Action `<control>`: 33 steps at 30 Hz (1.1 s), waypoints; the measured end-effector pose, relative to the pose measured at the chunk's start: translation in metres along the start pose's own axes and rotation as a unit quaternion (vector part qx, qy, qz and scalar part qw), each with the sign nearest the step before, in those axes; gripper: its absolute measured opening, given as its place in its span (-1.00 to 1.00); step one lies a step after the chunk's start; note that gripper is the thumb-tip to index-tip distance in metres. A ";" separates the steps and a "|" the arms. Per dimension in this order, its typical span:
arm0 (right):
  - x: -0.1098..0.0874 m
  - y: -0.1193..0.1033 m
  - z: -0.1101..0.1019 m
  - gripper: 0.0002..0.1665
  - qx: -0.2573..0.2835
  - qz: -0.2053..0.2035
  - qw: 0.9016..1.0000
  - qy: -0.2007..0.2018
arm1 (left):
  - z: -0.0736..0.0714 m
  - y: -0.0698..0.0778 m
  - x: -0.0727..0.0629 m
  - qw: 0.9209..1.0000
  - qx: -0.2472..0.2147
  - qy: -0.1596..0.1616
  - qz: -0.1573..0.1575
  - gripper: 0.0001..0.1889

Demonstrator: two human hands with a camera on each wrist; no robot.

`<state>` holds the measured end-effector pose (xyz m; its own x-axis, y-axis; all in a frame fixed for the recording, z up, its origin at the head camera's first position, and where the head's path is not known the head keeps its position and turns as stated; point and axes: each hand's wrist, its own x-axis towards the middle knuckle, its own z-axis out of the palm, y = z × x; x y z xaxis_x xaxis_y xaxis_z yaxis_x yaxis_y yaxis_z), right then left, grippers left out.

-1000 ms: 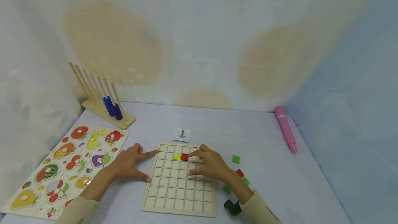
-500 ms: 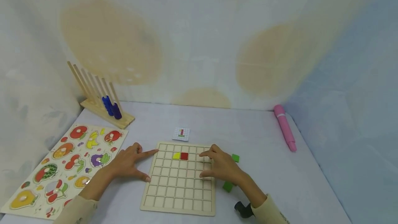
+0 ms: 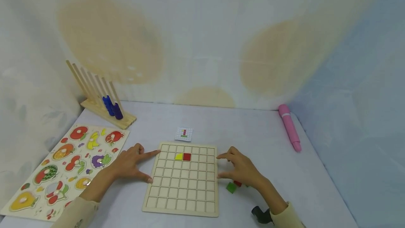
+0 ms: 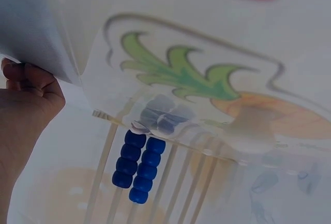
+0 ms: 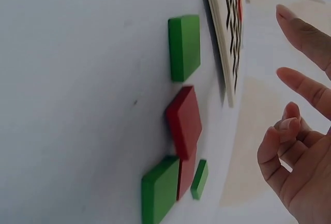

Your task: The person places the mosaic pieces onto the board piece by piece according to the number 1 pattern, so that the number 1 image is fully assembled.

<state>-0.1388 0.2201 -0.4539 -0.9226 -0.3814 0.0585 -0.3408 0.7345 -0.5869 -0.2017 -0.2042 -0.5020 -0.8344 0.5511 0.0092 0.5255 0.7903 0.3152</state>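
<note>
A wooden grid board (image 3: 177, 193) lies flat in the head view, with a part-yellow tile (image 3: 178, 156) and a red tile (image 3: 187, 157) side by side in its second row. At its left edge, the spread thumb and forefinger of my left hand (image 3: 128, 164) touch the frame. My right hand (image 3: 242, 169) is at the right edge, thumb and forefinger stretched toward the frame and nothing held. Beneath it lie loose tiles: a green tile (image 5: 184, 48), a red tile (image 5: 185, 123) and several more. A small pattern card (image 3: 184, 134) sits behind the board.
On the left lies a fruit knob puzzle (image 3: 38, 211), partly under my left forearm. Behind it stands a wooden peg abacus (image 3: 129, 120) with blue beads. A pink tube-shaped object (image 3: 289, 127) is at the far right, and a black object (image 3: 262, 215) beside my right sleeve.
My right hand has moved rightward from over the board to its right edge, uncovering the right-hand cells. My left hand stays at the left edge.
</note>
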 end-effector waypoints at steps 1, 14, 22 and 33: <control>-0.002 0.002 -0.002 -0.28 0.007 -0.001 1.000 0.001 | 0.000 0.000 0.000 1.000 0.001 -0.002 -0.002 0.09; -0.032 0.040 -0.008 -0.40 0.043 0.011 0.999 0.000 | -0.002 0.001 -0.001 1.000 0.003 -0.011 -0.007 0.10; -0.044 0.047 -0.010 -0.45 0.026 0.043 0.999 -0.013 | 0.001 0.000 -0.001 1.000 0.003 -0.013 -0.009 0.10; -0.053 0.053 -0.009 -0.48 0.019 0.033 0.997 -0.060 | 0.001 0.000 -0.001 1.000 0.005 -0.008 -0.004 0.10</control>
<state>-0.1096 0.2840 -0.4803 -0.9138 -0.3988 -0.0767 -0.2711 0.7397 -0.6159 -0.2009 -0.2042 -0.5025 -0.8356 0.5492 -0.0073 0.5209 0.7967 0.3065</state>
